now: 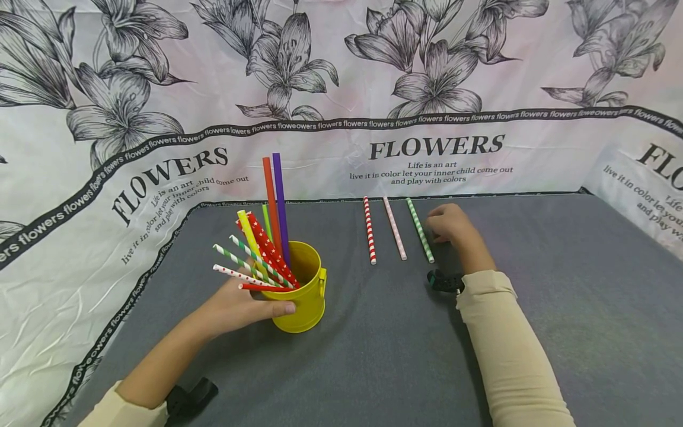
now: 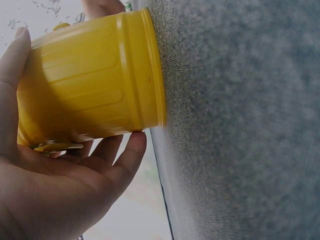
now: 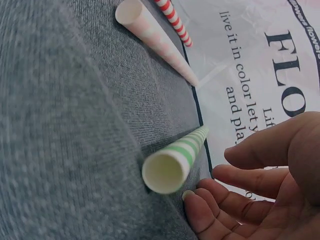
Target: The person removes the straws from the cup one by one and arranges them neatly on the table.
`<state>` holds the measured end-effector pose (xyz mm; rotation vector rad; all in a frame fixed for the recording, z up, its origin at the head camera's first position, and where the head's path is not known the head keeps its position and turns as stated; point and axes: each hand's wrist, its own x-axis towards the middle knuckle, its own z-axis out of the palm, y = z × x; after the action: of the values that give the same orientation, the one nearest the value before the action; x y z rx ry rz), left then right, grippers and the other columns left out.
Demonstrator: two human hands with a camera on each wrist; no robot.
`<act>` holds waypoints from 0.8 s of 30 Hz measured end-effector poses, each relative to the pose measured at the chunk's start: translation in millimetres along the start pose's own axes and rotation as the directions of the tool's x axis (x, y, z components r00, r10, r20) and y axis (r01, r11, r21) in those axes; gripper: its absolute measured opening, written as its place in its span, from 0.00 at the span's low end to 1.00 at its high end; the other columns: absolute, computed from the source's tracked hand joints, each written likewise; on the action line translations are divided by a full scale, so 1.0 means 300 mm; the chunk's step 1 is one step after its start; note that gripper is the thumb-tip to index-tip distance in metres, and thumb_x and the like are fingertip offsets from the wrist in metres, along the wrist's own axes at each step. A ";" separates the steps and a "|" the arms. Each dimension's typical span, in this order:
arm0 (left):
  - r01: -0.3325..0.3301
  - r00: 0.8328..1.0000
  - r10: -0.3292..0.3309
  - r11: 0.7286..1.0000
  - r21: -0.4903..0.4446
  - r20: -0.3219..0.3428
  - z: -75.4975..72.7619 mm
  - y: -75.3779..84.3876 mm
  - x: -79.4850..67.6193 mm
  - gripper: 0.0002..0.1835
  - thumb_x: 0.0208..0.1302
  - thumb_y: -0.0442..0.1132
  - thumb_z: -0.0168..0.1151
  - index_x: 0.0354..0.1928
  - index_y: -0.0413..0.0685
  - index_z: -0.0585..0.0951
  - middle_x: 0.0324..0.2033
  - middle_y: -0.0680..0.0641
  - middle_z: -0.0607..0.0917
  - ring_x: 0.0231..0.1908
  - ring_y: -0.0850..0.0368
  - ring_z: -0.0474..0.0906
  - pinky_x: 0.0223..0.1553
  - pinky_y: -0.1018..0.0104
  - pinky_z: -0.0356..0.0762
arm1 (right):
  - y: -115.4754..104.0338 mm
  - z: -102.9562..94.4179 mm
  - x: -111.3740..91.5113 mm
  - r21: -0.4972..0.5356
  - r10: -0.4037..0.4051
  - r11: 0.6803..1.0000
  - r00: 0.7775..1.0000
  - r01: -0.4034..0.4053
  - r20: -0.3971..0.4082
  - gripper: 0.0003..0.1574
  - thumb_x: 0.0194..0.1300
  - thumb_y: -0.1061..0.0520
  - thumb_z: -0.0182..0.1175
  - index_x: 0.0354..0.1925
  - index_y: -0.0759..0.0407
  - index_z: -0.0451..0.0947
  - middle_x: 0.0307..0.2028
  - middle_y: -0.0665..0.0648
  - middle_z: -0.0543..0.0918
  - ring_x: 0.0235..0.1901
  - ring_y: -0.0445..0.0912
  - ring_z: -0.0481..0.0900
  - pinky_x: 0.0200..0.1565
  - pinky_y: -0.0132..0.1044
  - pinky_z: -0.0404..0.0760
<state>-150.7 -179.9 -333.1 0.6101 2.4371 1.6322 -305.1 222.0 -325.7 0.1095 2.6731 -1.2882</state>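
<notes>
My left hand grips a small yellow metal bucket by its side, thumb on one side and fingers curled round the other, as the left wrist view also shows. Several paper straws lean in the bucket: striped, dotted and starred, plus plain orange and purple ones. To the right, my right hand hovers just beside a green-and-white striped straw lying on the cloth. Its fingers are loosely bent and apart from the straw, with nothing between them in the right wrist view.
A pink-and-white straw and a red-and-white striped straw lie left of the green one, roughly parallel. Grey cloth covers the table. Behind it hangs a flower-printed sheet with lettering.
</notes>
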 end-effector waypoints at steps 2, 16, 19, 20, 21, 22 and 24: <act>0.001 1.000 -0.001 1.000 -0.004 0.004 0.000 -0.001 -0.001 0.37 0.55 0.44 0.78 0.65 0.48 0.70 0.57 0.47 0.79 0.54 0.49 0.76 0.56 0.53 0.76 | 0.007 -0.004 0.004 -0.003 0.004 1.000 1.000 -0.004 -0.007 0.32 0.67 0.64 0.48 0.65 0.80 0.65 0.62 0.76 0.68 0.49 0.61 0.76 0.46 0.45 0.84; -0.025 1.000 0.025 0.999 -0.022 0.017 -0.001 -0.006 -0.003 0.37 0.55 0.43 0.78 0.65 0.46 0.70 0.57 0.46 0.80 0.54 0.48 0.76 0.55 0.57 0.77 | -0.004 -0.041 -0.019 -0.165 0.046 0.985 0.996 -0.059 -0.081 0.31 0.68 0.59 0.46 0.63 0.76 0.70 0.49 0.70 0.75 0.40 0.56 0.79 0.36 0.41 0.86; -0.021 1.000 0.021 1.000 -0.010 0.010 -0.002 -0.006 -0.001 0.37 0.55 0.43 0.78 0.65 0.47 0.70 0.57 0.47 0.79 0.55 0.49 0.76 0.56 0.55 0.76 | -0.029 -0.050 -0.032 -0.194 0.032 0.980 0.997 -0.046 -0.076 0.31 0.68 0.58 0.45 0.65 0.74 0.69 0.52 0.72 0.75 0.39 0.56 0.81 0.39 0.44 0.85; -0.020 1.000 0.020 1.000 -0.008 0.010 -0.002 -0.006 0.000 0.37 0.55 0.44 0.78 0.65 0.47 0.70 0.57 0.47 0.79 0.55 0.49 0.76 0.56 0.54 0.76 | -0.038 -0.054 -0.038 -0.201 0.023 0.979 0.997 -0.036 -0.068 0.31 0.69 0.58 0.45 0.65 0.73 0.69 0.55 0.73 0.74 0.40 0.57 0.81 0.41 0.45 0.85; -0.020 1.000 0.020 1.000 -0.003 0.008 -0.002 -0.005 0.000 0.38 0.55 0.44 0.78 0.65 0.48 0.70 0.57 0.47 0.79 0.55 0.50 0.76 0.56 0.52 0.76 | -0.048 -0.057 -0.044 -0.206 0.016 0.978 0.998 -0.027 -0.058 0.31 0.70 0.57 0.44 0.66 0.73 0.68 0.58 0.73 0.72 0.42 0.59 0.82 0.43 0.46 0.84; -0.020 1.000 0.020 1.000 -0.003 0.009 -0.002 -0.005 0.001 0.37 0.55 0.44 0.78 0.65 0.48 0.70 0.57 0.47 0.79 0.55 0.50 0.76 0.57 0.52 0.76 | -0.056 -0.060 -0.048 -0.213 0.010 0.977 0.999 -0.020 -0.048 0.32 0.70 0.57 0.44 0.66 0.73 0.68 0.61 0.74 0.71 0.45 0.60 0.81 0.44 0.47 0.84; -0.020 1.000 0.020 1.000 -0.003 0.009 -0.002 -0.005 0.001 0.37 0.55 0.44 0.78 0.65 0.48 0.70 0.57 0.47 0.79 0.55 0.50 0.76 0.57 0.51 0.75 | -0.068 -0.057 -0.052 -0.207 0.005 0.978 0.999 -0.013 -0.040 0.31 0.70 0.57 0.44 0.66 0.72 0.68 0.62 0.74 0.70 0.48 0.63 0.80 0.46 0.49 0.83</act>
<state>-151.6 -180.9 -334.3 0.6417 2.4300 1.6359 -294.8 222.7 -296.6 0.1205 2.8177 -1.0061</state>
